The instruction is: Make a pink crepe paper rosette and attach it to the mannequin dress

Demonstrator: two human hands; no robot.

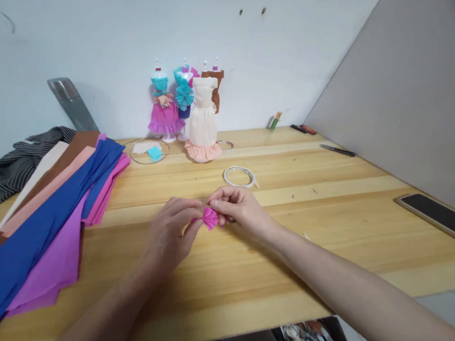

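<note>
Between my two hands, above the middle of the wooden table, is a small pleated pink paper fan (210, 218). My left hand (175, 223) pinches its left side between thumb and fingers. From the other side, my right hand (236, 207) grips its right edge with thumb and forefinger. Just beyond my right hand lies a roll of white tape (239, 176). Farther back stand several small mannequins in crepe-paper dresses, the nearest wearing a cream dress (203, 109) with a peach ruffle.
Folded crepe-paper sheets (49, 229) in several colours cover the table's left side, beside a striped cloth (19, 163) and a bottle (74, 104). A wire ring (131, 157), a cutter knife (338, 150) and a dark flat tray-like object (450, 224) also lie about. Below the edge is a scrap bag (339, 335).
</note>
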